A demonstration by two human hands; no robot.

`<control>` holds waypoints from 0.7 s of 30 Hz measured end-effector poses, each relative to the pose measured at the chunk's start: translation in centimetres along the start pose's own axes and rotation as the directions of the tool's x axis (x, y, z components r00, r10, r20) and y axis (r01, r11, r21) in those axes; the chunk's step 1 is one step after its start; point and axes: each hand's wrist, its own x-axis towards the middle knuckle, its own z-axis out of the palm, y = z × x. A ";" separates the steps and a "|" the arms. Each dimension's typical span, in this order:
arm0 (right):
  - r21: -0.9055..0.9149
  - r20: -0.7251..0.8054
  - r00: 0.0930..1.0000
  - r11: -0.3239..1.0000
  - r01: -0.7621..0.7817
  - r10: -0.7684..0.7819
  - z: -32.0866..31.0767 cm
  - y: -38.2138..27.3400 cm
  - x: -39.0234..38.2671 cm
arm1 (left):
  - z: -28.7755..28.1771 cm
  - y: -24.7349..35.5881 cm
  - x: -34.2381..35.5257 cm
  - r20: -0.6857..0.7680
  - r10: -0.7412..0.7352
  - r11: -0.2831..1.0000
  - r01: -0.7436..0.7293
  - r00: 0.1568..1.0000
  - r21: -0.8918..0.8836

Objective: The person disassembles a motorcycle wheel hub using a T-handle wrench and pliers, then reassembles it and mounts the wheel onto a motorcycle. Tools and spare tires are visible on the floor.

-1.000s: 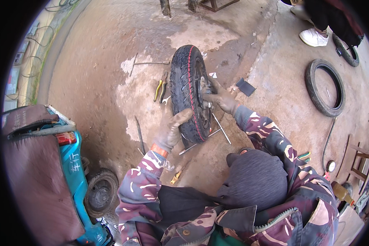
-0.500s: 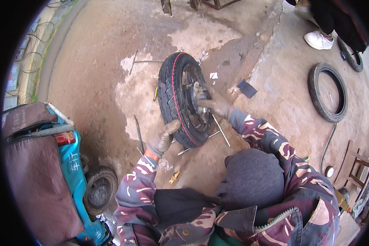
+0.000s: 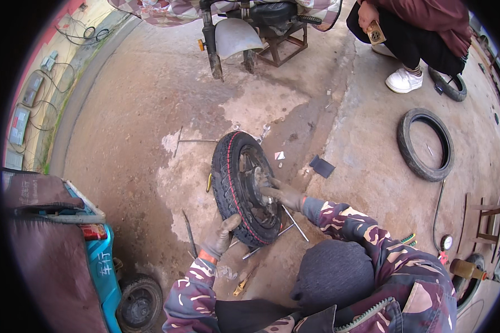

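A motorcycle wheel (image 3: 223,183) with a black treaded tyre and a red line round it stands upright, slightly tilted, on the wet concrete. My gloved left hand (image 3: 219,238) is closed on the lower near edge of the tyre, thumb up along the tread. From the right, my gloved right hand (image 3: 286,195) reaches to the hub (image 3: 261,180), its fingers curled at the hub's middle; the fingertips are partly blurred. A metal T-bar wrench (image 3: 295,223) lies under and beside the tyre. Left of the wheel rests a dark tyre lever (image 3: 189,233).
Ahead stands a motorbike (image 3: 239,39) without its front wheel, near a crouching person (image 3: 411,44). Loose tyres (image 3: 406,145) lie at right, by an air hose with a gauge (image 3: 446,242). A blue three-wheeler (image 3: 110,277) stands at left. A screwdriver (image 3: 241,287) lies near me.
My view has tilted up, so the motorbike and more of the crouching person now show. Both hands stay at the wheel, which has hardly moved on the ground.
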 end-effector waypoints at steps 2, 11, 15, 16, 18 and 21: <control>0.022 -0.006 1.000 1.000 -0.022 0.022 0.3 0.8 0.1 | -0.7 -0.5 -0.2 0.059 0.105 0.994 -0.107 0.993 0.024; 0.339 0.213 0.977 0.938 -0.077 0.003 -1.0 4.3 1.5 | 3.3 2.2 -0.4 0.021 -0.049 0.991 0.046 0.999 0.124; 0.420 0.264 0.955 0.907 0.014 -0.137 -1.5 4.7 1.2 | 6.0 5.7 -0.5 0.067 0.030 0.988 -0.040 0.997 0.150; 0.550 0.286 0.955 0.829 -0.100 -0.075 -1.4 5.0 1.2 | 6.4 6.1 -0.5 0.082 0.055 0.983 -0.068 0.995 0.170; 0.577 0.289 0.949 0.814 -0.065 -0.129 -1.2 5.7 1.2 | 6.7 6.4 -0.4 0.059 -0.023 0.994 0.016 0.998 0.104; 0.551 0.282 0.946 0.834 -0.024 -0.159 -1.3 6.8 1.5 | 6.8 6.0 -0.3 0.077 0.005 0.994 -0.014 0.997 0.111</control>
